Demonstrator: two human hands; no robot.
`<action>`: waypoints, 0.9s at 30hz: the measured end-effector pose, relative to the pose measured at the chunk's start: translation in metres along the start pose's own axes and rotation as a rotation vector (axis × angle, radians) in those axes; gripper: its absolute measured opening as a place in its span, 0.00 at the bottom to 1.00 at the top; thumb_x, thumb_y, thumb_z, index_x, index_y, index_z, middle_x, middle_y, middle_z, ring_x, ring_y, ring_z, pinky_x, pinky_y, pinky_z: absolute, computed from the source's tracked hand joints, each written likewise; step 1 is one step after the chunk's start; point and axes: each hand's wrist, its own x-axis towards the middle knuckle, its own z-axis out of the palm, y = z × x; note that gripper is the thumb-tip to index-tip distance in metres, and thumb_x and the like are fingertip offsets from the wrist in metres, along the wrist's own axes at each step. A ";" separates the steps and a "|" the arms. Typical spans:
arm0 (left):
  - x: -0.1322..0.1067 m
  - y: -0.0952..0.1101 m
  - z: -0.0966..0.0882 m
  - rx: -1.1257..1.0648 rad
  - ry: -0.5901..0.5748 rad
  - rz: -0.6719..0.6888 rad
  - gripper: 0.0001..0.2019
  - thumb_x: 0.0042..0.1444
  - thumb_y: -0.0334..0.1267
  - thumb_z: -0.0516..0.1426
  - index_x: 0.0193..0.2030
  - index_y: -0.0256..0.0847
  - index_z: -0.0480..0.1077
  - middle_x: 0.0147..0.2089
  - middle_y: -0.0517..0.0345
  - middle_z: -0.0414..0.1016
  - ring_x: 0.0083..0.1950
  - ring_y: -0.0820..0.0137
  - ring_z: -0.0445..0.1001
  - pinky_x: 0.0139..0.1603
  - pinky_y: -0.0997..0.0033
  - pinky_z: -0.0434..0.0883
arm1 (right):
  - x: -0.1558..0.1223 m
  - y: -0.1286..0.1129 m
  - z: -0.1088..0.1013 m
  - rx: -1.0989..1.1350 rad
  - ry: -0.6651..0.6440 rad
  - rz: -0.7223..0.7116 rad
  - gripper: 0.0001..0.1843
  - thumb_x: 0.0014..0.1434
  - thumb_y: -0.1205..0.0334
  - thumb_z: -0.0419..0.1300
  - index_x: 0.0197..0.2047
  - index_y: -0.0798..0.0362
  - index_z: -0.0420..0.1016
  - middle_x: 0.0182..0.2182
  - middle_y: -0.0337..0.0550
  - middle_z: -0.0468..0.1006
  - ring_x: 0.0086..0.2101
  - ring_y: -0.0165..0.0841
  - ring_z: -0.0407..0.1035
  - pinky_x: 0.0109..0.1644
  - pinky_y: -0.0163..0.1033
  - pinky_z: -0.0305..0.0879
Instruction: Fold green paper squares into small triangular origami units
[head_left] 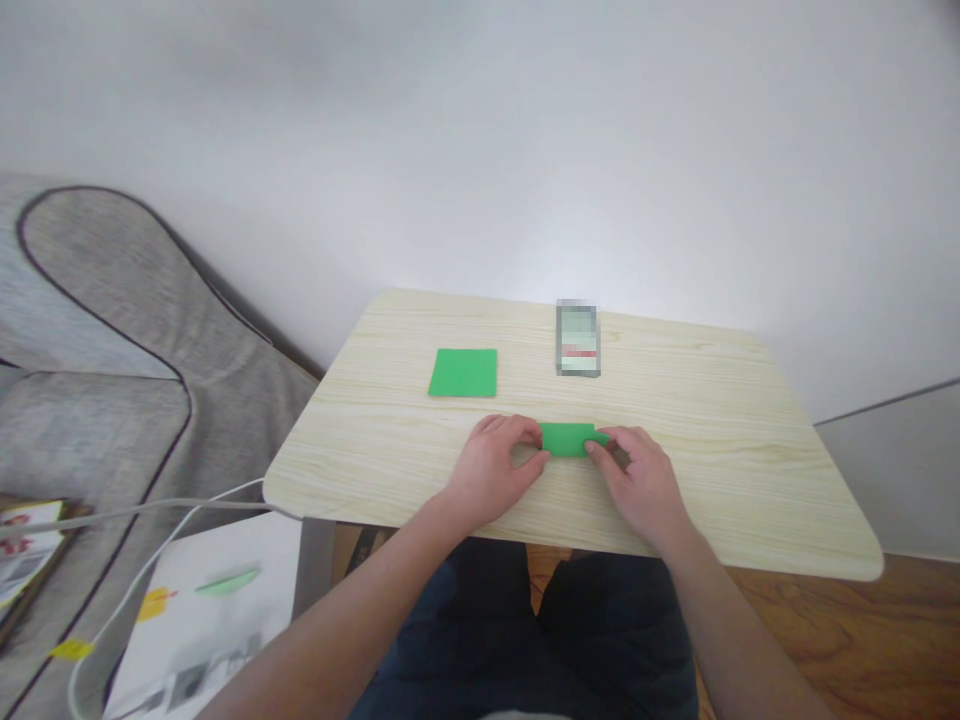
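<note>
A folded strip of green paper (568, 440) lies between my two hands near the front of the pale wooden table (360, 420). My left hand (496, 465) pinches its left end between thumb and fingers. At the other end, my right hand (636, 480) has thumb and fingertips closed on a small pointed flap that sticks out to the right. Farther back and to the left is a flat green square of paper (463, 373), which neither hand touches.
A blurred-out phone-like device (578, 340) rests behind the strip, close to the white wall (480, 150). Left of the table stand a grey sofa (112, 300) and a white box (225, 570), with a white cable (150, 565) running past them.
</note>
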 end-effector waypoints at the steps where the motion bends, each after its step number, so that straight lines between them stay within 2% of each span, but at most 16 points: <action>1: 0.000 0.000 0.001 -0.015 0.006 -0.028 0.11 0.59 0.37 0.64 0.48 0.46 0.72 0.45 0.58 0.82 0.51 0.61 0.79 0.61 0.53 0.71 | 0.001 0.000 0.001 -0.005 0.002 -0.002 0.13 0.67 0.51 0.60 0.46 0.49 0.81 0.36 0.44 0.80 0.38 0.40 0.72 0.44 0.45 0.67; 5: 0.002 -0.002 0.004 -0.026 0.007 -0.086 0.12 0.61 0.40 0.63 0.50 0.45 0.70 0.45 0.56 0.83 0.51 0.60 0.80 0.60 0.53 0.72 | 0.004 -0.002 0.003 -0.025 0.000 0.006 0.12 0.67 0.52 0.61 0.45 0.49 0.80 0.34 0.42 0.78 0.36 0.38 0.71 0.42 0.44 0.64; 13: 0.003 0.004 0.008 0.058 0.053 -0.075 0.13 0.61 0.37 0.63 0.52 0.46 0.68 0.42 0.62 0.83 0.50 0.62 0.77 0.62 0.52 0.68 | 0.010 -0.003 0.006 -0.060 -0.016 0.061 0.12 0.66 0.50 0.61 0.43 0.50 0.78 0.31 0.41 0.77 0.33 0.37 0.70 0.39 0.42 0.62; 18: 0.004 0.007 0.009 0.104 0.074 -0.036 0.18 0.61 0.35 0.62 0.57 0.45 0.67 0.48 0.57 0.80 0.55 0.59 0.74 0.62 0.52 0.68 | 0.014 -0.004 0.006 -0.093 -0.034 0.065 0.12 0.66 0.51 0.61 0.43 0.50 0.77 0.31 0.41 0.77 0.33 0.37 0.70 0.38 0.41 0.62; 23: 0.004 0.009 0.007 0.151 0.064 -0.009 0.10 0.62 0.36 0.61 0.49 0.45 0.72 0.50 0.54 0.78 0.56 0.59 0.72 0.60 0.52 0.70 | 0.017 -0.004 0.004 -0.122 -0.063 0.061 0.11 0.66 0.51 0.60 0.41 0.50 0.77 0.31 0.41 0.78 0.33 0.37 0.70 0.36 0.41 0.61; 27: 0.004 0.009 0.006 0.173 0.045 0.007 0.08 0.63 0.37 0.61 0.48 0.46 0.74 0.49 0.54 0.78 0.56 0.58 0.72 0.60 0.52 0.69 | 0.019 -0.005 0.004 -0.130 -0.065 0.056 0.11 0.67 0.51 0.60 0.41 0.50 0.77 0.31 0.42 0.78 0.33 0.37 0.70 0.36 0.41 0.60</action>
